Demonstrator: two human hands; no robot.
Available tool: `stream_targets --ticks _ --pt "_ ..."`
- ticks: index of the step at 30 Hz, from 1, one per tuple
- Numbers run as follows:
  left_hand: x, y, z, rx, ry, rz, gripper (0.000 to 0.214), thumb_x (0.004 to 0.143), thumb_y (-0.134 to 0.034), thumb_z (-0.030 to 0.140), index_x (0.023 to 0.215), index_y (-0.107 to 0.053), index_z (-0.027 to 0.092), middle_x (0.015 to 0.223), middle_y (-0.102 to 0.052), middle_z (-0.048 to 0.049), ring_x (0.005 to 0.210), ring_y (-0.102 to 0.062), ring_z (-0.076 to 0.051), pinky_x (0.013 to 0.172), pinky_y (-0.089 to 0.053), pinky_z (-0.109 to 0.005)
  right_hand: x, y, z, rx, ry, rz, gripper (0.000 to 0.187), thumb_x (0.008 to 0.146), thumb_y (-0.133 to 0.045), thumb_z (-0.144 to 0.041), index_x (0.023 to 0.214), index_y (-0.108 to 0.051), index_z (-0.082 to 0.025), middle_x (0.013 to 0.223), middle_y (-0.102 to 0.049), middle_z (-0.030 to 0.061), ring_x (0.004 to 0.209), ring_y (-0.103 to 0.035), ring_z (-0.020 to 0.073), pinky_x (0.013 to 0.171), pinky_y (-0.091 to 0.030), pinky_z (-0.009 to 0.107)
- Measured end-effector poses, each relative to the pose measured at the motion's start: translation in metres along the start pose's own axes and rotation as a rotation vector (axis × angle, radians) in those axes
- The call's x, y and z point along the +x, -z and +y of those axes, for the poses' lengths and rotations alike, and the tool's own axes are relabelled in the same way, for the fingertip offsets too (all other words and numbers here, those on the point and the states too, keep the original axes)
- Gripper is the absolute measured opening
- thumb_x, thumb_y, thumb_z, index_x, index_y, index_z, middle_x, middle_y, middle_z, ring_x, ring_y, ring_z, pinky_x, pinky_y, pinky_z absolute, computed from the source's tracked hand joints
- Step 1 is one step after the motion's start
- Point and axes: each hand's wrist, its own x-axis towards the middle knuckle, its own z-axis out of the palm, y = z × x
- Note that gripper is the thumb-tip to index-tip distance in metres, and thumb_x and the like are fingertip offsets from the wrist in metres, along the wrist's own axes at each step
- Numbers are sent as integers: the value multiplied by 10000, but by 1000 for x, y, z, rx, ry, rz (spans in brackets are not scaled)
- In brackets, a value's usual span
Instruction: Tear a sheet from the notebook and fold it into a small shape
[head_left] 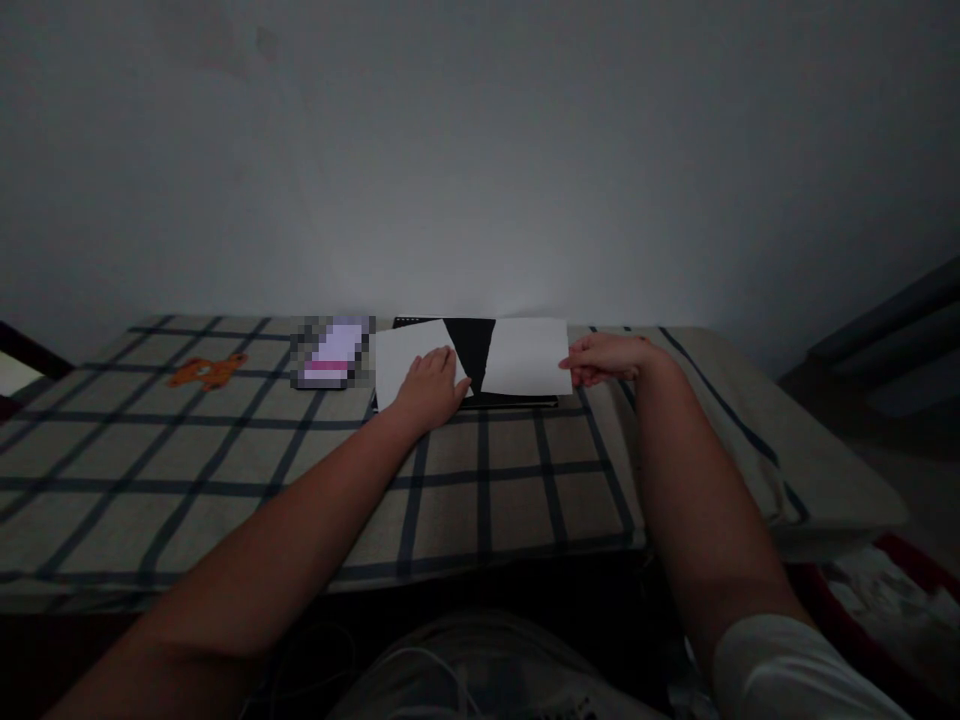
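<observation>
Two white sheets of paper lie on a black notebook (471, 345) at the far side of a checked tablecloth. My left hand (431, 388) lies flat, fingers stretched, on the left sheet (405, 360). My right hand (604, 360) pinches the right edge of the right sheet (525, 356), fingers closed on it.
A blurred-out phone-like object (332, 353) lies left of the papers. An orange bear figure (206, 371) shows further left on the checked cloth (225, 450). A grey wall rises just behind the table. White cables and cloth lie in my lap.
</observation>
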Motion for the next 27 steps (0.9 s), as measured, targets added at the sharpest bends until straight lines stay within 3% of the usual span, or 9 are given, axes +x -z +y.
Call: stream_targets --ticks 8,14,18,22,27 --pt "-2 7 -2 -20 -99 -35 627 987 -370 460 1462 -383 51 1544 -354 -222 1436 -327 -316 1162 -264 -466 5 2 3 -97 137 -9 262 789 -657 -253 596 -495 -182 458 -452 -45 411 -346 54 393 -253 186" --pt "-3 10 -1 -76 -184 -91 801 914 -441 625 1485 -364 69 1570 -290 -235 1469 -253 -343 1176 -229 -485 5 -3 -1 -109 132 71 123 784 -602 -174 691 -524 -191 535 -543 -8 480 -474 94 453 -340 207" --pt "-1 16 -7 -106 -190 -144 978 785 -578 709 1520 -318 118 1588 -241 -234 1466 -227 -403 1152 -252 -541 7 -1 2 -151 130 69 132 808 -588 -170 694 -526 -189 525 -555 -9 460 -459 86 449 -332 205" --pt "1 26 -13 -119 -252 -170 832 812 -599 624 1465 -433 134 1512 -427 -186 1417 -364 -352 1140 -314 -452 14 -1 6 -186 113 85 143 810 -612 -157 698 -528 -185 515 -552 -24 457 -476 83 456 -344 198" --pt "-2 31 -10 -137 -270 -138 584 884 -530 564 1360 -573 229 1453 -527 -100 1369 -453 -282 1108 -366 -421 20 -1 8 -218 85 155 188 824 -621 -200 654 -548 -172 508 -541 -25 458 -470 80 469 -349 195"
